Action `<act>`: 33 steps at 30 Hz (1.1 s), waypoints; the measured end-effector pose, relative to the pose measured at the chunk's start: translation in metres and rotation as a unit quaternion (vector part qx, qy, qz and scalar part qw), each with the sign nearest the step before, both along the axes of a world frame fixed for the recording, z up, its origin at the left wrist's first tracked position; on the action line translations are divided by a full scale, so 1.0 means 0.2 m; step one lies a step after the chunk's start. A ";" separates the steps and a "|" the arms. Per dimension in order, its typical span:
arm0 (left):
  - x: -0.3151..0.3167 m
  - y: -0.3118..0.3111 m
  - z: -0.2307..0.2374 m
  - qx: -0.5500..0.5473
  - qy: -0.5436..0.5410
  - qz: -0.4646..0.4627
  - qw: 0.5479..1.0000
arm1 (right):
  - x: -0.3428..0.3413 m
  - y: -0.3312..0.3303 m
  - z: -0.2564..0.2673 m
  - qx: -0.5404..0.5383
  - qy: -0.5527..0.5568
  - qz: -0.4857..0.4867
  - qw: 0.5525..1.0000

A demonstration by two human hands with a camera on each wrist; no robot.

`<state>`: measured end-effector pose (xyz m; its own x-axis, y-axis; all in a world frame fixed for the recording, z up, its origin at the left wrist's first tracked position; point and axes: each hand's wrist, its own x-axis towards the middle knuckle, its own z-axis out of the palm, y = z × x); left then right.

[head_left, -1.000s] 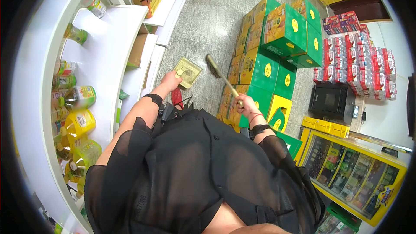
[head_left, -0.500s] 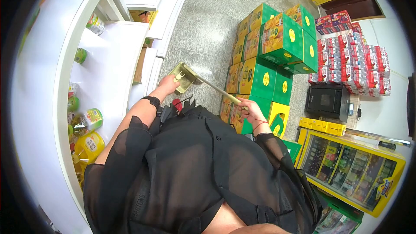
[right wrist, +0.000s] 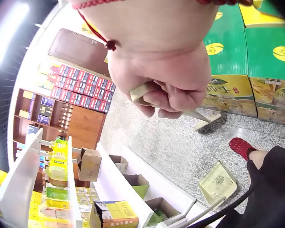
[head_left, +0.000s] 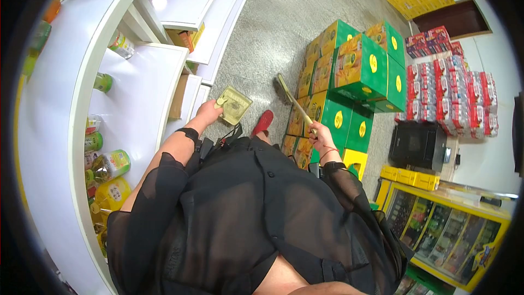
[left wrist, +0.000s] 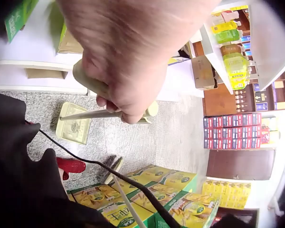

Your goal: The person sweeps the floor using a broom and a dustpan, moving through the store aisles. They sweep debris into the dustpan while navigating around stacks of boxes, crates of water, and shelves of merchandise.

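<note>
My left hand (head_left: pixel 206 114) grips the top of the handle of a pale yellow-green dustpan (head_left: pixel 237 107), whose pan lies on the floor. In the left wrist view its long handle runs from the pan (left wrist: pixel 73 130) up to my curled fingers. My right hand (head_left: pixel 323 137) holds the handle of a broom (head_left: pixel 298 107); its head is near the stacked cartons, apart from the dustpan. The right wrist view shows my fingers (right wrist: pixel 173 99) curled round that handle, with the broom head (right wrist: pixel 208 121) on the floor beyond.
Green and yellow cartons (head_left: pixel 338 114) stand stacked on the right. White shelves (head_left: pixel 125 93) with bottles line the left. A red shoe (head_left: pixel 263 122) is on the floor between dustpan and broom. A yellow-framed display case (head_left: pixel 445 229) stands at the lower right.
The broom head swung left to the dustpan, then back right toward the cartons. The dustpan now sits slightly lower in view than at first, and a red shoe has come forward.
</note>
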<state>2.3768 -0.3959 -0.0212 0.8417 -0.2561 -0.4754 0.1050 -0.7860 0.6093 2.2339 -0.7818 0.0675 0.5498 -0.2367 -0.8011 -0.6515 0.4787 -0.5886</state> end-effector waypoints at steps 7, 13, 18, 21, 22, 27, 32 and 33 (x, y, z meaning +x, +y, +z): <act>0.18 -0.17 0.07 -0.022 0.033 0.046 0.998 | 0.29 -0.14 0.02 0.018 0.054 0.083 0.995; 0.41 -0.45 0.07 -0.001 0.007 0.059 0.998 | 0.56 -0.40 0.07 0.071 0.045 0.222 0.971; 0.50 -0.61 0.16 0.036 0.014 0.061 0.997 | 0.72 -0.60 0.11 0.082 0.033 0.179 0.980; 0.53 -0.67 0.22 0.031 0.006 0.095 0.995 | 0.80 -0.74 0.15 0.077 0.017 0.167 0.983; 0.53 -0.69 0.24 0.021 0.003 0.121 0.992 | 0.81 -0.79 0.13 0.083 -0.001 0.161 0.983; 0.64 -0.80 0.26 0.007 0.001 0.124 0.992 | 0.90 -0.89 0.12 0.051 -0.026 0.118 0.991; 0.82 -0.93 0.23 0.006 -0.011 0.086 0.996 | 1.00 -0.94 0.08 0.031 -0.049 0.081 0.995; 0.84 -0.95 0.22 0.001 0.000 0.070 0.998 | 1.01 -0.94 0.07 0.039 -0.048 0.056 0.997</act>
<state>2.5456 -0.5861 0.0228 0.8695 -0.1348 -0.4752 0.2133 -0.7653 0.6073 2.4357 -0.9702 0.0811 0.6445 -0.1090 -0.7568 -0.6452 0.4534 -0.6149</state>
